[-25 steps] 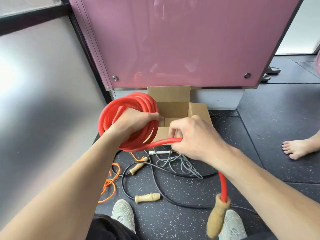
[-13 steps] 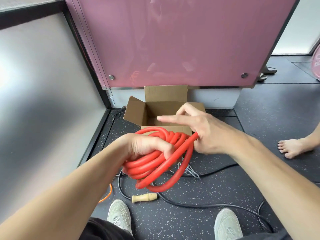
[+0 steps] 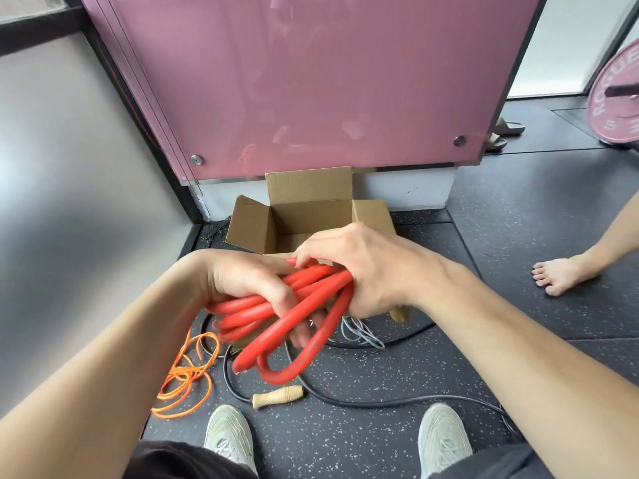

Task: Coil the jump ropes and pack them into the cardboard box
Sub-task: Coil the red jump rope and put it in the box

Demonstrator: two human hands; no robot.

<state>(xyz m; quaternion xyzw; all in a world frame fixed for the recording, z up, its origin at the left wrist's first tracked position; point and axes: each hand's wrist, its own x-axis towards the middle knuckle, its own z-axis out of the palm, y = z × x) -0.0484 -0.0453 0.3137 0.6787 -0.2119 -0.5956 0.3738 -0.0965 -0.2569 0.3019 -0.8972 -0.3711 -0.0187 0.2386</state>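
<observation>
A thick red jump rope is bundled into a flattened coil held just in front of the open cardboard box. My left hand grips the coil from the left, fingers curled round several strands. My right hand grips its right end, and a wooden handle pokes out below that hand. The box stands on the floor against the pink panel with its flaps up, and its inside looks bare where visible. On the floor below lie a black rope with a wooden handle, a thin orange rope and a grey rope.
A pink glass panel rises behind the box and a frosted wall runs along the left. Another person's bare foot rests on the dark rubber floor at right. A pink weight plate stands at far right. My two shoes are at the bottom.
The coil has come down from upright to flat. My right hand, which fed the last strand and then had fingers out, now grips the coil's right end. The view tilted down.
</observation>
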